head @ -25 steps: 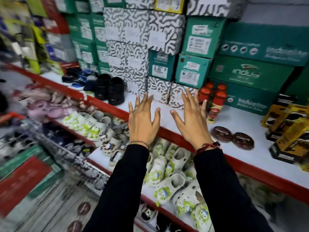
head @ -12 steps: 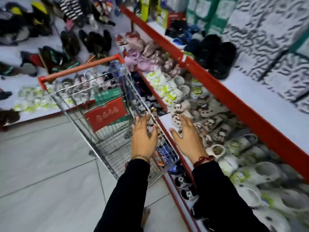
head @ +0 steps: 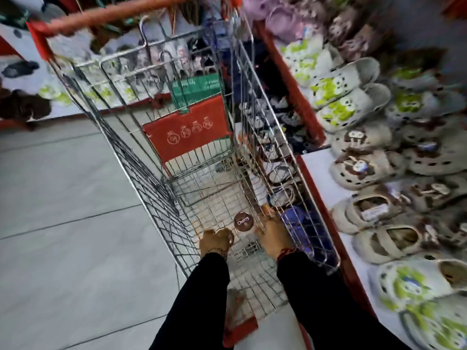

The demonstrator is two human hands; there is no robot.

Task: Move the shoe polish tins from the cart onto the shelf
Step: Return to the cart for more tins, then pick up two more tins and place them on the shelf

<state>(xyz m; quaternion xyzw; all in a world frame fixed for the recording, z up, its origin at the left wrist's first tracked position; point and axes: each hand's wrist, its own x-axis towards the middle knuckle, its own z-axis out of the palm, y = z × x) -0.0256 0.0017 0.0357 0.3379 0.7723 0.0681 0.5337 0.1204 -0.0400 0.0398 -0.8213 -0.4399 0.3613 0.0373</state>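
Note:
Both my hands reach down into the wire cart (head: 151, 157). My left hand (head: 214, 243) is closed around a round shoe polish tin (head: 225, 233) on the cart floor, and only the tin's rim shows past my fingers. A second brown tin (head: 244, 221) with a white label lies flat just beyond it. My right hand (head: 273, 235) is right beside this tin, against the cart's right wall. Its fingers point forward, and I cannot see whether they hold anything.
The cart has a red handle (head: 121, 13) and a red child-seat flap (head: 188, 132). A red-edged shelf (head: 318, 195) of white and brown clogs (head: 364, 168) runs along the right. Grey floor tiles (head: 63, 210) lie to the left.
My view swung from the upper shelf down to the cart. Both hands dropped from above the shelf into the cart, and my left hand closed on a tin.

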